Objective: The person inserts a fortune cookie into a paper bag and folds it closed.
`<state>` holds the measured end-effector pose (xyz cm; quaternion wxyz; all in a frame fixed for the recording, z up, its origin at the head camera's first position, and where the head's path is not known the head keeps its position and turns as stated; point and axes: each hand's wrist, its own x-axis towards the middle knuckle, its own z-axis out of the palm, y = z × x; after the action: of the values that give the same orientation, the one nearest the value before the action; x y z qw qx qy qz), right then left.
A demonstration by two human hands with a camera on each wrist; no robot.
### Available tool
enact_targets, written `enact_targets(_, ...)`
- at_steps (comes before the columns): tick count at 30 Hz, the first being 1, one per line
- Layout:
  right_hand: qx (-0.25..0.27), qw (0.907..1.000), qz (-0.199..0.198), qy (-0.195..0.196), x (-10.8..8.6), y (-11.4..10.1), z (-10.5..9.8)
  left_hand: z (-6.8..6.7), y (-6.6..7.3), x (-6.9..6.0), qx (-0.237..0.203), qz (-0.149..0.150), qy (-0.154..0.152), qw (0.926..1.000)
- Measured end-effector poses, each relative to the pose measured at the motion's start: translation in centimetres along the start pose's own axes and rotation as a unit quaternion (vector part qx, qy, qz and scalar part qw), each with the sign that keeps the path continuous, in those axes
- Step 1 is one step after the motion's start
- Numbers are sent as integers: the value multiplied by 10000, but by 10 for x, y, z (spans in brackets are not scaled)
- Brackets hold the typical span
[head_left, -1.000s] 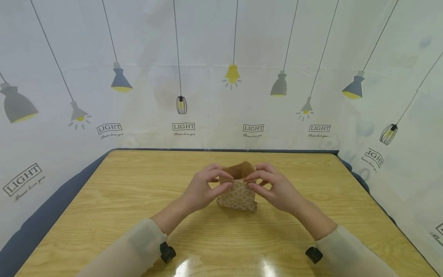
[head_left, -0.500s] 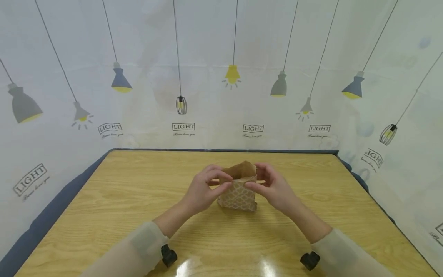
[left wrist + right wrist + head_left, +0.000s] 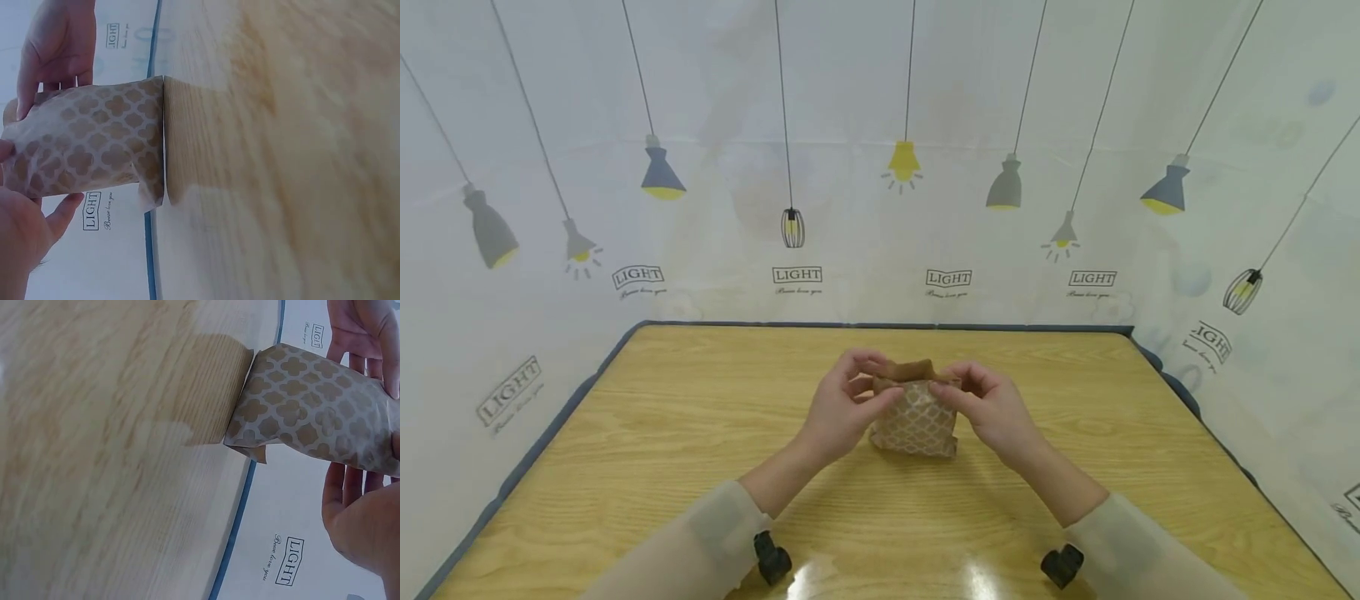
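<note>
A brown paper bag (image 3: 916,421) with a pale lattice pattern stands upright on the wooden table, its mouth facing up. My left hand (image 3: 842,408) pinches the left side of the rim, thumb on the front and fingers behind. On the right side, my right hand (image 3: 996,408) holds the rim the same way. Both wrist views show the patterned bag (image 3: 94,140) between the two hands, its bottom on the table and one lower corner sticking out as a flap (image 3: 253,453). What lies inside the bag is hidden.
The light wooden table (image 3: 700,400) has a dark blue border along its edges. A white cloth (image 3: 850,100) printed with hanging lamps and the word LIGHT stands behind and at both sides. Small black cameras (image 3: 772,558) sit at the wrists.
The bag's rim has been lowered at the front and back, so less of the inside shows. My right fingers shifted from the front of the mouth to the right side. The bag's base stayed put.
</note>
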<state>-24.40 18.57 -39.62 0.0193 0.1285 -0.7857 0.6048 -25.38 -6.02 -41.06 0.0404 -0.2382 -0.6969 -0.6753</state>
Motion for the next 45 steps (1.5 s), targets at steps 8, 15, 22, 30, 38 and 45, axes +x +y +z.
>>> enact_targets(8,-10,9997,-201,-142,1,0,0,5,-3,5,-266,-831,6,9962)
enact_targets(15,-121,9995,-203,-232,3,-1,1,10,-2,5,-564,-861,237,9944)
enact_targets(22,-187,9993,-107,-291,5,-3,3,12,-1,6,-537,-836,238,9948)
enact_targets(30,-145,9991,-59,-405,5,-1,2,13,-3,7,-337,-694,181,9969)
enact_targets(38,-164,9975,-109,-685,4,0,-7,10,-4,8,-250,-698,36,9972)
enact_targets(45,-319,9980,-81,-547,6,4,-14,5,-4,9,75,-696,8,9975)
